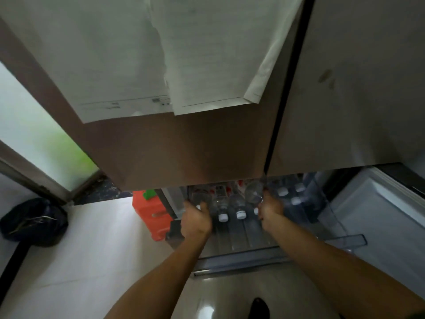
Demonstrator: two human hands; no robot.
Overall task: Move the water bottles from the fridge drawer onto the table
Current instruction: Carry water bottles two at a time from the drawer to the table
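Note:
The fridge drawer (241,259) is pulled out low in front of me, with several clear water bottles with white caps lying inside. My left hand (195,218) is wrapped around one bottle (200,197) at the drawer's left side. My right hand (271,207) grips another bottle (254,192) near the middle. Two bottles (238,204) lie between my hands, caps toward me. More bottles (291,195) lie further right. The fridge doors above hide the back of the drawer.
Closed fridge doors (195,146) with paper sheets (161,54) hang over the drawer. An orange container (149,212) stands on the floor left of the drawer. A dark bag (34,221) lies far left. A white bin (377,210) sits at the right.

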